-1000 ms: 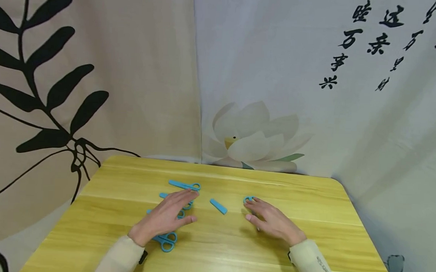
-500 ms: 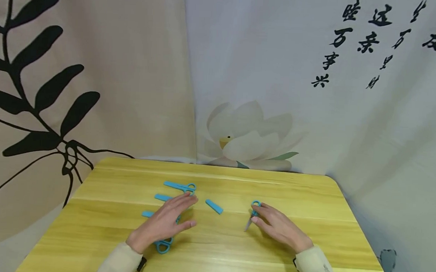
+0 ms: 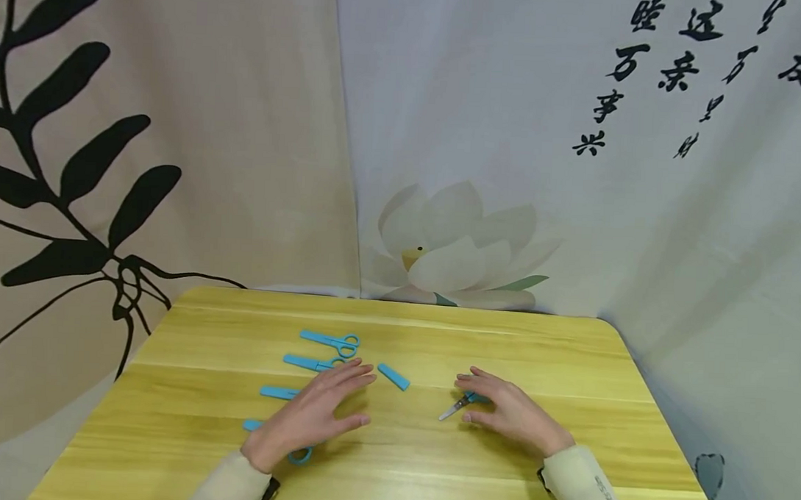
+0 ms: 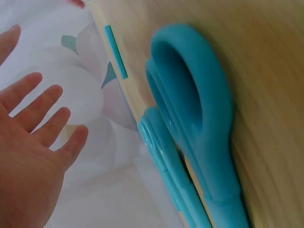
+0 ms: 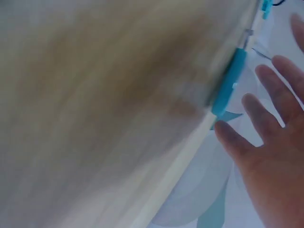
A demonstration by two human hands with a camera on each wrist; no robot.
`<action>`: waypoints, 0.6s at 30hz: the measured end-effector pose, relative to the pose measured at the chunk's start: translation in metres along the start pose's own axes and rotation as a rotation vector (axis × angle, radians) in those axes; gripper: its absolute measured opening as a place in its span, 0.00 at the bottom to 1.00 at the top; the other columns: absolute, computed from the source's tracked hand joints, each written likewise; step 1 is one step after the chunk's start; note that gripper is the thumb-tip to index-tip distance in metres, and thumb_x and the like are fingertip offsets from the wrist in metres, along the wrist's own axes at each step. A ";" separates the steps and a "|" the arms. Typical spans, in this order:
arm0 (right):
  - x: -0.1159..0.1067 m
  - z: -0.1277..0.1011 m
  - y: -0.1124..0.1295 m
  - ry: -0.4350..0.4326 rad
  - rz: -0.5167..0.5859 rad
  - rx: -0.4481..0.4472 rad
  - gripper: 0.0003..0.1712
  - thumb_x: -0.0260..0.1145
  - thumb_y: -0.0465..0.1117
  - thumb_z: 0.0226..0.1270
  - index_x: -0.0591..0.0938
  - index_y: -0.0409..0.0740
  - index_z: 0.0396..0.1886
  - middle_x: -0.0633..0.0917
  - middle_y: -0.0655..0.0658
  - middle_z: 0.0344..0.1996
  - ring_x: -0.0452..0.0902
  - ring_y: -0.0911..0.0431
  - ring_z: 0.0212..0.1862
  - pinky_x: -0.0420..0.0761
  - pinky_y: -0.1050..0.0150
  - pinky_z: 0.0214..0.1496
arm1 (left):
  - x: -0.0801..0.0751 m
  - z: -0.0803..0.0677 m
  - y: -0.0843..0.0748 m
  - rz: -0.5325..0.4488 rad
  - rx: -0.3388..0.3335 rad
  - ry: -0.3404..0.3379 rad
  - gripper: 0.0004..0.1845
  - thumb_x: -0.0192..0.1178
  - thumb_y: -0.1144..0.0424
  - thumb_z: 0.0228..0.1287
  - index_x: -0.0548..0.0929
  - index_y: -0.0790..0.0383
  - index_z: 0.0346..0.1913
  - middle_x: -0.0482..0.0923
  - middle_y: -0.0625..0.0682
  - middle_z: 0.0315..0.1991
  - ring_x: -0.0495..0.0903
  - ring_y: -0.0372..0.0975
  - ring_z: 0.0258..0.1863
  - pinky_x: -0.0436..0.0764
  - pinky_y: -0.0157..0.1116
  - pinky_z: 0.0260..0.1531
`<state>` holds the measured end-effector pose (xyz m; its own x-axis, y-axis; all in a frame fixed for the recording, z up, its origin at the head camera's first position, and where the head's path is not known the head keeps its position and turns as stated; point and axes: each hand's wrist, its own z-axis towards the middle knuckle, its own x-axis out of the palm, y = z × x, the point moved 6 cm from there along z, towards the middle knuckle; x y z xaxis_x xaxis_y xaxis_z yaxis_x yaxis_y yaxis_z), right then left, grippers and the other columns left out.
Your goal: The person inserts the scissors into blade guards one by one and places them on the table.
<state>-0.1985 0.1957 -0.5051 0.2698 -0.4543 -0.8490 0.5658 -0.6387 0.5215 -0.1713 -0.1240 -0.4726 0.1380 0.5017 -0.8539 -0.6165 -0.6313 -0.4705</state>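
Observation:
Bare-bladed scissors (image 3: 457, 407) with blue handles lie on the table, blade toward the lower left. My right hand (image 3: 514, 411) hovers over their handle, fingers spread; in the right wrist view its fingers (image 5: 269, 121) stand apart from the scissors' handle (image 5: 230, 84). My left hand (image 3: 311, 416), fingers extended, is above a column of blue scissors in blade covers. It partly hides the lower ones. The left wrist view shows a scissors handle (image 4: 216, 123) close by and nothing in that hand. Between the hands lies a loose blue blade cover (image 3: 393, 376).
Two covered pairs, the far scissors (image 3: 331, 342) and the scissors (image 3: 307, 363) nearer me, lie left of centre. The wooden table (image 3: 536, 343) has a rounded far right corner. Behind it hangs a printed curtain (image 3: 477, 135).
My right hand has let go of the bare scissors it pinched half a second ago; their blade now points more leftward. My left hand has shifted slightly right, and the head view has turned a little right.

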 end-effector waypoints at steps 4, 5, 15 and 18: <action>0.003 0.005 -0.007 0.062 -0.014 0.011 0.34 0.74 0.49 0.69 0.78 0.44 0.71 0.78 0.47 0.69 0.66 0.41 0.75 0.70 0.39 0.71 | 0.005 0.002 -0.004 0.006 0.007 0.020 0.34 0.70 0.49 0.68 0.75 0.59 0.73 0.68 0.56 0.75 0.62 0.53 0.77 0.65 0.61 0.70; 0.004 0.006 -0.008 0.072 -0.023 0.014 0.33 0.74 0.48 0.69 0.78 0.44 0.71 0.79 0.47 0.69 0.67 0.41 0.74 0.70 0.39 0.71 | 0.006 0.003 -0.005 0.011 0.010 0.023 0.34 0.70 0.49 0.68 0.75 0.59 0.72 0.68 0.56 0.75 0.62 0.53 0.77 0.66 0.61 0.70; 0.000 0.005 -0.016 0.027 -0.066 -0.029 0.19 0.75 0.41 0.68 0.86 0.45 0.57 0.84 0.50 0.55 0.78 0.50 0.57 0.81 0.47 0.59 | 0.012 0.008 -0.005 -0.020 0.033 0.034 0.34 0.71 0.51 0.67 0.76 0.60 0.72 0.68 0.57 0.75 0.62 0.53 0.76 0.66 0.62 0.69; 0.000 0.007 -0.014 0.018 -0.065 -0.022 0.14 0.75 0.39 0.69 0.87 0.45 0.52 0.84 0.52 0.51 0.78 0.52 0.54 0.81 0.50 0.57 | 0.013 0.012 -0.003 -0.052 0.018 0.053 0.34 0.71 0.51 0.67 0.76 0.61 0.72 0.68 0.58 0.75 0.63 0.54 0.76 0.66 0.63 0.68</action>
<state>-0.2123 0.2004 -0.5121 0.2454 -0.4012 -0.8825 0.5998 -0.6523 0.4633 -0.1776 -0.1085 -0.4798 0.2104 0.5014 -0.8392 -0.6211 -0.5944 -0.5108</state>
